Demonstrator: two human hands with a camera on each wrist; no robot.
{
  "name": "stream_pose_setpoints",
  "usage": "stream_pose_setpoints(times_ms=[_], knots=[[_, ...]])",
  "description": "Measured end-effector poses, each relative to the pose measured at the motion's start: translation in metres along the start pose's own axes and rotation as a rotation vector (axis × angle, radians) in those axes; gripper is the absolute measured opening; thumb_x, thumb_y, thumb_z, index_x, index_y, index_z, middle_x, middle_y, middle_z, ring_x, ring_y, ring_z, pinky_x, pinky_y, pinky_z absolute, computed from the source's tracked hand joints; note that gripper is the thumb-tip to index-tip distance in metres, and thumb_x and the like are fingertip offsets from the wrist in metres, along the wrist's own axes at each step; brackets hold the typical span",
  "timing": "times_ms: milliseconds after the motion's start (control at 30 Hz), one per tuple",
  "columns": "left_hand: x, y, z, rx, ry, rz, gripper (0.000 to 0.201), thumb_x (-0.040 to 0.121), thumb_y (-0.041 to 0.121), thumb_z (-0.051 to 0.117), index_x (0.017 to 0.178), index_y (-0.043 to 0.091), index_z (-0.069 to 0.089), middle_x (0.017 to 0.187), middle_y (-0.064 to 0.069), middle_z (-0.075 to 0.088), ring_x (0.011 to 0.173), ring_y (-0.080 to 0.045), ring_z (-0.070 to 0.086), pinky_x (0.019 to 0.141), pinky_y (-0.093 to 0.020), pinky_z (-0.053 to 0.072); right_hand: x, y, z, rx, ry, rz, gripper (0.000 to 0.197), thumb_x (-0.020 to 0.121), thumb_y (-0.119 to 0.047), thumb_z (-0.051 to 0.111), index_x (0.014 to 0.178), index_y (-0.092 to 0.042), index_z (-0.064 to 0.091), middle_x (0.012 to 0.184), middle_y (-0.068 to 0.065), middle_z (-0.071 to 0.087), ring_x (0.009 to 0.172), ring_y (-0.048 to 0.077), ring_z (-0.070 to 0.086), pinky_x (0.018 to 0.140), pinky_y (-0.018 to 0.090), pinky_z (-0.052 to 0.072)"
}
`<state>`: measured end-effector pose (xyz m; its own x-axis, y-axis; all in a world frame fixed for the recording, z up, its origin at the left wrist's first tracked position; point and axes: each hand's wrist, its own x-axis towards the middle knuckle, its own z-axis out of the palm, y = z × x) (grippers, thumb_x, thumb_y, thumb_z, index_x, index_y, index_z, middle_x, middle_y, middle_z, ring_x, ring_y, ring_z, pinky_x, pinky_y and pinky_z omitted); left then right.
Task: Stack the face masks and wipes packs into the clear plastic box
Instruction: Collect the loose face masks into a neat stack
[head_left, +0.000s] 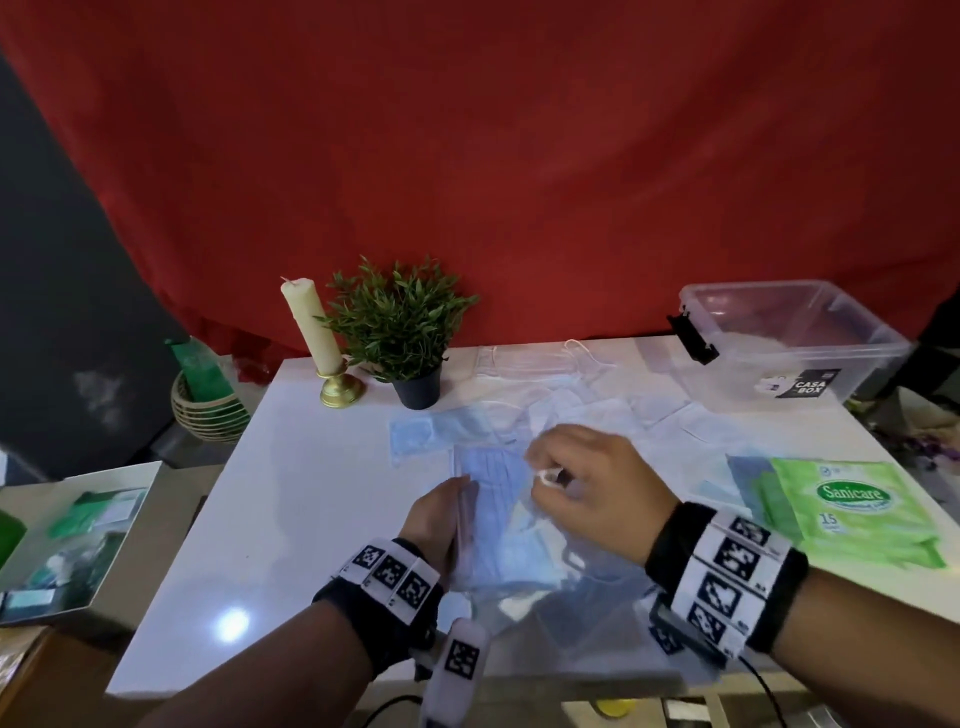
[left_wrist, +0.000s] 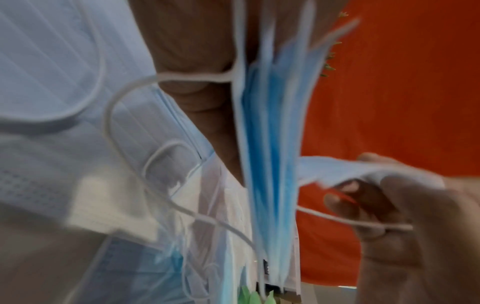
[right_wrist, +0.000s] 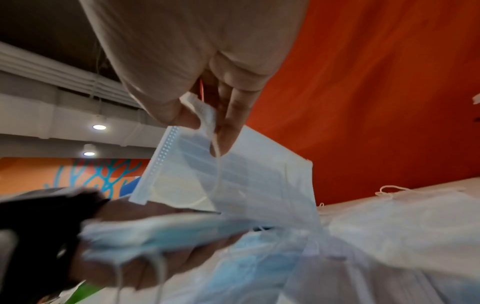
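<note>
Low by the camera, the left hand (head_left: 441, 519) is gripping a bunch of blue masks (head_left: 493, 514) above the table (head_left: 291, 499). Beside it, the right hand (head_left: 592, 488) is pinching one mask (right_wrist: 249, 174). Green wipes (head_left: 852, 512) are lying right, the box (head_left: 789, 343) behind.

Your work surface is a white table (head_left: 291, 499). Beyond your fingers (head_left: 540, 457) lie loose face masks (head_left: 597, 410), overlapping. Further out past them stand a potted plant (head_left: 400, 327) and a candle (head_left: 311, 322) in a brass holder. Right of your fingers lie green wipes packs (head_left: 852, 509); the clear plastic box (head_left: 789, 343) stands at the far right corner
</note>
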<state>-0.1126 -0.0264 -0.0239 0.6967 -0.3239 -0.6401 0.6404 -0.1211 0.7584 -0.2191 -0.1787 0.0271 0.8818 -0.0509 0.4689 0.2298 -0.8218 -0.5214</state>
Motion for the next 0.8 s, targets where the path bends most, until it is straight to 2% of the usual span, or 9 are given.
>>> stream_pose_setpoints(times_ms=[133,267,333,400,567,633,700,733,800], knots=[[0.004,0.003,0.0,-0.01,0.02,0.001,0.021,0.096,0.029,0.056,0.091,0.01,0.064,0.082,-0.009,0.057,0.075,-0.025,0.054,0.067,-0.031,0.043,-0.034,-0.006,0.007,0.058,-0.02,-0.014,0.008,0.077,-0.017,0.058,0.081,-0.012,0.055,0.083,0.001,0.057,0.069,0.017,0.054,0.058,0.028,0.047],[0.009,-0.001,-0.002,0.01,0.028,-0.011,0.028,0.097,0.02,0.053,0.07,0.012,0.056,0.063,-0.005,0.05,0.049,-0.018,0.05,0.044,-0.018,0.04,-0.037,-0.009,0.006,0.192,0.149,-0.007,0.038,0.074,-0.012,0.058,0.082,-0.042,0.036,0.089,0.004,0.059,0.074,0.019,0.055,0.065,0.018,0.041],[0.008,-0.008,0.0,0.068,-0.013,-0.031,0.024,0.094,0.02,0.056,0.08,0.003,0.064,0.077,-0.014,0.065,0.066,-0.027,0.064,0.062,-0.027,0.054,-0.023,-0.012,0.004,0.244,0.222,0.001,0.033,0.072,-0.01,0.059,0.075,-0.033,0.036,0.091,0.002,0.06,0.072,0.017,0.054,0.064,0.019,0.039],[0.005,-0.015,0.004,0.104,-0.047,-0.061,0.029,0.093,0.025,0.058,0.103,0.0,0.068,0.103,-0.021,0.072,0.096,-0.04,0.068,0.09,-0.048,0.055,-0.006,-0.015,0.0,0.275,0.266,0.001,0.031,0.07,-0.006,0.06,0.072,-0.027,0.037,0.09,0.0,0.061,0.072,0.007,0.051,0.065,0.013,0.036],[-0.001,-0.018,0.009,0.07,-0.106,-0.028,0.038,0.093,0.027,0.055,0.12,0.0,0.064,0.11,-0.023,0.073,0.102,-0.04,0.069,0.095,-0.05,0.053,0.01,-0.021,-0.001,0.314,0.254,-0.064,0.034,0.07,-0.001,0.06,0.075,-0.029,0.04,0.089,0.002,0.06,0.069,0.014,0.051,0.064,0.015,0.037],[-0.006,-0.011,0.006,0.022,-0.151,0.041,0.024,0.095,0.017,0.055,0.107,0.0,0.067,0.091,-0.015,0.077,0.084,-0.027,0.074,0.082,-0.037,0.059,-0.001,-0.017,0.007,0.321,0.185,-0.036,0.025,0.071,-0.006,0.059,0.073,-0.024,0.042,0.089,-0.001,0.059,0.068,0.019,0.051,0.06,0.021,0.037],[-0.006,-0.003,0.003,-0.014,-0.159,0.068,0.023,0.098,0.011,0.049,0.086,0.002,0.066,0.065,-0.009,0.072,0.054,-0.015,0.069,0.05,-0.021,0.053,-0.015,-0.012,0.017,0.328,0.112,-0.003,0.024,0.072,-0.007,0.059,0.072,-0.022,0.04,0.089,-0.004,0.057,0.066,0.016,0.046,0.059,0.021,0.034],[-0.006,0.0,0.002,-0.033,-0.136,0.071,0.026,0.098,0.012,0.049,0.08,0.003,0.064,0.061,-0.01,0.069,0.046,-0.014,0.066,0.042,-0.018,0.048,-0.021,-0.01,0.021,0.333,0.088,0.009,0.027,0.072,-0.007,0.059,0.072,-0.025,0.039,0.088,-0.003,0.057,0.066,0.012,0.044,0.06,0.019,0.033],[-0.002,0.005,-0.001,-0.024,-0.1,0.086,0.029,0.097,0.02,0.05,0.081,0.002,0.067,0.066,-0.012,0.069,0.049,-0.018,0.067,0.043,-0.02,0.048,-0.029,-0.008,0.028,0.337,0.06,0.033,0.039,0.07,-0.004,0.061,0.073,-0.036,0.037,0.087,-0.002,0.058,0.069,0.007,0.046,0.063,0.014,0.033]])
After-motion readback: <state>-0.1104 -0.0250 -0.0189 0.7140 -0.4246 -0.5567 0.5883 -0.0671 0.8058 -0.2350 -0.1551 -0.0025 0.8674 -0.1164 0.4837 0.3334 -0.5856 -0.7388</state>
